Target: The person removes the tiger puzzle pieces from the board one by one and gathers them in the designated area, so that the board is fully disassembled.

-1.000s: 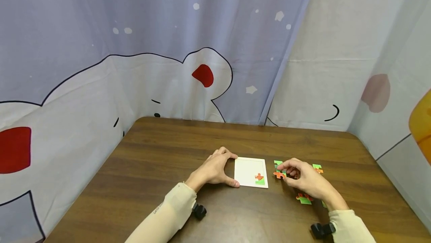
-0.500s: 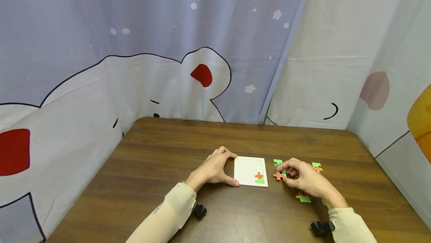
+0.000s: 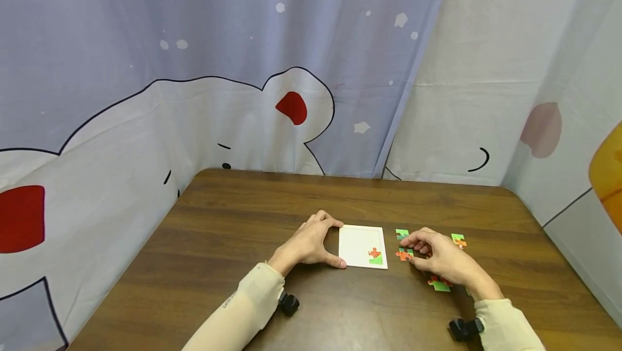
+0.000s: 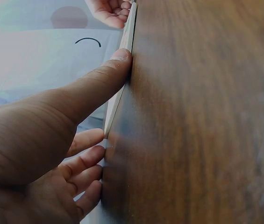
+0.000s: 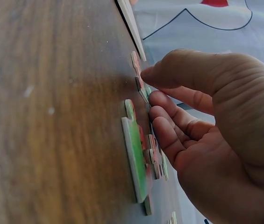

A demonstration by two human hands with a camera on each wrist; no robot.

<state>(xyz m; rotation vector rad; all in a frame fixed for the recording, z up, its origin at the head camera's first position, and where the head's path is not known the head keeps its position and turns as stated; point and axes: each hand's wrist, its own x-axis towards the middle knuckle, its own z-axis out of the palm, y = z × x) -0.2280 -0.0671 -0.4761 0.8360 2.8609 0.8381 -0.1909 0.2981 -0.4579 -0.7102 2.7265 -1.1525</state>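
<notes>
A white square puzzle tray [image 3: 355, 245] lies flat on the table, with an orange-and-green piece [image 3: 375, 256] in its near right corner. My left hand [image 3: 313, 242] spans the tray's left side and holds it, thumb at the near corner and index finger at the far one. In the left wrist view, the thumb [image 4: 92, 84] presses the tray's edge. To the right of the tray, my right hand [image 3: 439, 256] pinches an orange-and-green puzzle piece [image 3: 403, 255] between thumb and index finger. The right wrist view shows this piece [image 5: 139, 74] low at the tabletop, its far side hidden by fingers.
More puzzle pieces surround my right hand: a green one [image 3: 401, 234] behind its fingertips, a green-and-orange one [image 3: 459, 240] at the far right, and a green-and-red one [image 3: 439, 284] nearer, partly under the hand. A patterned curtain [image 3: 291, 43] hangs along the wooden table's [image 3: 252, 200] back edge.
</notes>
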